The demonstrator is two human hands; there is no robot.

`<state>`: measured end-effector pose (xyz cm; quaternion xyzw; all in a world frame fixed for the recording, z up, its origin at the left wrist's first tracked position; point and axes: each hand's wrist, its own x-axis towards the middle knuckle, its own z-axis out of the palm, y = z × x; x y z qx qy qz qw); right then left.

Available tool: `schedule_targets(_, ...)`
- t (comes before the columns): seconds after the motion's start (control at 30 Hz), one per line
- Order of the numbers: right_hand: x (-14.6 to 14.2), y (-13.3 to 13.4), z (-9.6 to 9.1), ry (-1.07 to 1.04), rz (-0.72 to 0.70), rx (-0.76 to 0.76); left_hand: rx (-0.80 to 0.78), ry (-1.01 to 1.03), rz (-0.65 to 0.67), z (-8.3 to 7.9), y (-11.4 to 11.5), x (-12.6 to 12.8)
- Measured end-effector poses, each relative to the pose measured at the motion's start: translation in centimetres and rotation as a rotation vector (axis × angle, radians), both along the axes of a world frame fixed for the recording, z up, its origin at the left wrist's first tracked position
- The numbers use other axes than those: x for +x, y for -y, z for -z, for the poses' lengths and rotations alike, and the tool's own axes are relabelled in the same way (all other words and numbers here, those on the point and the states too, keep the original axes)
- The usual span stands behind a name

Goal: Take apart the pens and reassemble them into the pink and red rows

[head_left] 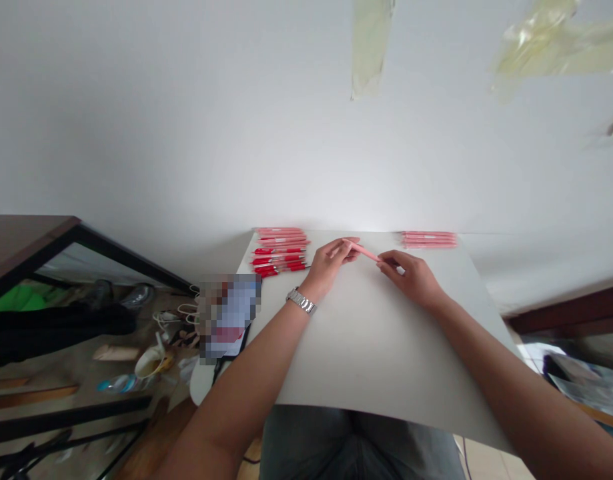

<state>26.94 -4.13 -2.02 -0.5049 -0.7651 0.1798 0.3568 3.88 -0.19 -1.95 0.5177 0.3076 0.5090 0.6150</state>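
Observation:
A slim pink pen [365, 251] is held slantwise above the white table, stretched between my two hands. My left hand [331, 261], with a metal watch on its wrist, pinches the pen's upper left end. At the lower right end, the fingertips of my right hand [409, 273] close on it. Left of my left hand lies a group of red pens [281, 259], with several pink pens [280, 233] behind them. Beyond my right hand, a row of pink pens [429, 239] lies at the table's back edge.
The white table [376, 360] stands against a wall. A phone or tablet with a blurred screen [231, 320] rests at its left edge. On the floor to the left are a bottle [120, 384], a cup [150, 362] and cables. A dark-framed desk [41, 233] stands further left.

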Motion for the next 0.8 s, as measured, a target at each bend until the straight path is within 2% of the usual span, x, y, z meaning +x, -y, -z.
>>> schedule_targets(0.13, -0.2, 0.4, -0.5, -0.031, -0.005, -0.020, 0.000, -0.020, 0.005, -0.3, 0.2, 0.0)
schedule_targets(0.27, -0.5, 0.6, -1.1, -0.049, -0.045, -0.067, 0.052, -0.096, 0.056, -1.2, 0.7, -0.2)
schedule_targets(0.47, -0.6, 0.4, -1.0, -0.037, -0.096, -0.025, 0.132, -0.229, 0.113, -2.4, 1.4, -0.4)
schedule_targets(0.8, -0.7, 0.3, -0.7, 0.015, -0.104, 0.022, 0.098, -0.174, 0.094, -1.9, 1.2, -0.3)
